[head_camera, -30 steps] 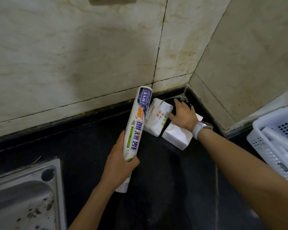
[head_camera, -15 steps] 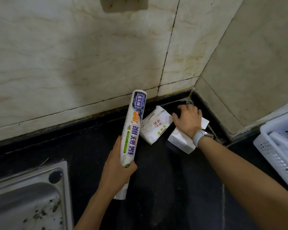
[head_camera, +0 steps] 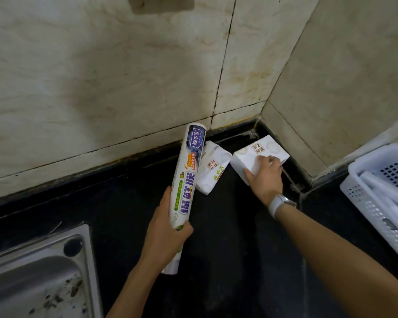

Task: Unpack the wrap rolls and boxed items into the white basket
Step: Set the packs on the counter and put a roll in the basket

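My left hand point(head_camera: 164, 235) grips a long white wrap roll point(head_camera: 187, 177) with colourful print, held upright and tilted over the black counter. My right hand point(head_camera: 263, 177), with a white watch on the wrist, grasps a white box point(head_camera: 255, 154) in the back corner and has it tipped up off the counter. A second white box point(head_camera: 213, 169) with green and brown print lies on the counter just behind the roll. The white basket point(head_camera: 363, 187) stands at the right edge with white wrap rolls point(head_camera: 391, 191) lying inside it.
A steel sink point(head_camera: 39, 278) with dirt specks fills the lower left corner. Beige tiled walls point(head_camera: 124, 76) meet in a corner right behind the boxes. The black counter point(head_camera: 234, 249) runs between the sink and the basket.
My right hand has closed around the corner box and turned it up, so its printed top now shows. The left hand holds the roll much as before. The view has shifted slightly.
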A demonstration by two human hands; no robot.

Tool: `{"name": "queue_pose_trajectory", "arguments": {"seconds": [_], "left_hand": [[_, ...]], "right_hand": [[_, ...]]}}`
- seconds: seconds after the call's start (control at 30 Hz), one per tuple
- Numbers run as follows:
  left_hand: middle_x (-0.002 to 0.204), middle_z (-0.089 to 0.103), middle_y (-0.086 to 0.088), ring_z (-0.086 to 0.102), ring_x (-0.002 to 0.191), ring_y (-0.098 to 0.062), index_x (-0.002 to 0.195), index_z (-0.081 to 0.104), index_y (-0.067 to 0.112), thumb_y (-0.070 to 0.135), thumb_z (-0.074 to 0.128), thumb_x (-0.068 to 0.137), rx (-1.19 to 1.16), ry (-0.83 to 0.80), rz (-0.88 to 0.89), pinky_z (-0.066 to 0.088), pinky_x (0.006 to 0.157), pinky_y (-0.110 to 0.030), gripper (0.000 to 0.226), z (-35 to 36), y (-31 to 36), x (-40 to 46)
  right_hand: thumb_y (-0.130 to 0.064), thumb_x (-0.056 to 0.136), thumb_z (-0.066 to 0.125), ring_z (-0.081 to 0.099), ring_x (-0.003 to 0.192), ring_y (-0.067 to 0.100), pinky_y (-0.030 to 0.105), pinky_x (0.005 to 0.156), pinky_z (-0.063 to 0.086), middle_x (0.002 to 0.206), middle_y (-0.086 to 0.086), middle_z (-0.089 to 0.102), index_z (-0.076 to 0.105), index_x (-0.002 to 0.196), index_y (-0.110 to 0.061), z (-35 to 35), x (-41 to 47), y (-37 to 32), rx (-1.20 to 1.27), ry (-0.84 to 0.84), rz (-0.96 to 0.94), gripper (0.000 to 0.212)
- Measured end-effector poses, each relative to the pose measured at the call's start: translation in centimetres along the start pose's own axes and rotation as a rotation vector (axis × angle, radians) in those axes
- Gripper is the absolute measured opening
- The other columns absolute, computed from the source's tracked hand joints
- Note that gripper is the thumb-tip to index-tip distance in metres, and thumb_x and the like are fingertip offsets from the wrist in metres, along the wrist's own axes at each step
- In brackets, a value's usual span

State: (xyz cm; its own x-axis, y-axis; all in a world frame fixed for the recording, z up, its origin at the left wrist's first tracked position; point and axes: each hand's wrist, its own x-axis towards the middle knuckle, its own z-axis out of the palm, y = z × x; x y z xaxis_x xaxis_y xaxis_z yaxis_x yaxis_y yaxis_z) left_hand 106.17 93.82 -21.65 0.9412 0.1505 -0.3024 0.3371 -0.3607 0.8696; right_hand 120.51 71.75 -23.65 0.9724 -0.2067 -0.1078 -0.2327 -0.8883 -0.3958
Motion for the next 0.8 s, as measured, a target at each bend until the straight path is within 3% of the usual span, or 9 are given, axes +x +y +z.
{"name": "queue_pose_trajectory", "arguments": {"seconds": [0.23, 0.37, 0.43, 0.53, 0.6, 0.7, 0.8], "left_hand": [[0.124, 0.047, 0.004, 0.053, 0.104, -0.01, 0.142, 0.011, 0.042, 0.012, 0.068, 0.076, -0.011, 0.011, -0.011, 0.047, 0.083, -0.024, 0.092, -1.0, -0.8, -0.7], [0.11, 0.046, 0.02, 0.052, 0.1, -0.004, 0.12, 0.008, 0.064, 0.011, 0.067, 0.075, 0.014, 0.0, 0.059, 0.045, 0.08, -0.02, 0.091, -1.5, -0.2, -0.9], [0.107, 0.044, 0.026, 0.051, 0.1, -0.001, 0.112, 0.007, 0.069, 0.01, 0.067, 0.075, 0.009, -0.007, 0.072, 0.045, 0.08, -0.02, 0.091, -1.6, 0.1, -0.9], [0.118, 0.044, 0.018, 0.051, 0.101, 0.002, 0.127, 0.013, 0.057, 0.008, 0.065, 0.078, -0.038, -0.074, 0.069, 0.044, 0.079, -0.014, 0.087, -1.6, 0.6, -0.9], [0.126, 0.044, 0.014, 0.05, 0.103, 0.003, 0.14, 0.017, 0.041, 0.006, 0.063, 0.079, -0.079, -0.16, 0.048, 0.044, 0.076, -0.009, 0.084, -1.2, 1.0, -1.1], [0.126, 0.048, 0.01, 0.051, 0.101, 0.008, 0.141, 0.025, 0.029, 0.0, 0.059, 0.08, -0.151, -0.308, 0.023, 0.045, 0.073, 0.0, 0.076, 0.1, 1.6, -2.1], [0.115, 0.06, 0.012, 0.06, 0.091, 0.008, 0.137, 0.036, 0.027, -0.002, 0.057, 0.078, -0.196, -0.47, -0.032, 0.048, 0.071, -0.004, 0.07, 2.5, 1.6, -4.1]], "right_hand": [[-0.021, 0.092, 0.049, 0.02, 0.135, 0.046, 0.045, 0.112, 0.025, 0.154, 0.02, 0.0, 0.02, 0.143, -0.01, 1.2, 4.2, -2.9, 0.072, -0.169, -0.066, 0.061], [-0.017, 0.094, 0.046, 0.005, 0.144, 0.034, 0.032, 0.114, 0.016, 0.155, 0.021, -0.005, 0.019, 0.142, -0.003, 0.5, 4.3, -4.0, 0.182, -0.247, -0.135, 0.057], [-0.014, 0.094, 0.044, 0.009, 0.144, 0.031, 0.031, 0.114, 0.016, 0.156, 0.019, 0.003, 0.023, 0.142, -0.003, 0.1, 2.1, -4.3, 0.284, -0.192, -0.109, 0.053], [-0.014, 0.094, 0.045, 0.034, 0.135, 0.027, 0.029, 0.11, 0.025, 0.145, 0.017, 0.036, 0.04, 0.134, -0.003, -0.5, -3.0, -4.2, 0.518, -0.088, -0.052, 0.042], [-0.021, 0.095, 0.046, 0.05, 0.121, 0.023, 0.035, 0.107, 0.037, 0.13, 0.012, 0.053, 0.047, 0.13, -0.009, -1.2, -6.8, -4.1, 0.773, -0.239, 0.059, 0.037], [-0.034, 0.094, 0.043, 0.056, 0.108, 0.017, 0.037, 0.094, 0.044, 0.116, 0.004, 0.061, 0.053, 0.112, -0.02, -2.7, -11.4, -3.1, 1.182, -0.498, 0.265, 0.025], [-0.039, 0.092, 0.044, 0.058, 0.101, 0.015, 0.037, 0.094, 0.04, 0.1, -0.002, 0.066, 0.06, 0.101, -0.021, -3.4, -14.9, -0.2, 1.299, -0.497, 0.359, 0.025]]}}
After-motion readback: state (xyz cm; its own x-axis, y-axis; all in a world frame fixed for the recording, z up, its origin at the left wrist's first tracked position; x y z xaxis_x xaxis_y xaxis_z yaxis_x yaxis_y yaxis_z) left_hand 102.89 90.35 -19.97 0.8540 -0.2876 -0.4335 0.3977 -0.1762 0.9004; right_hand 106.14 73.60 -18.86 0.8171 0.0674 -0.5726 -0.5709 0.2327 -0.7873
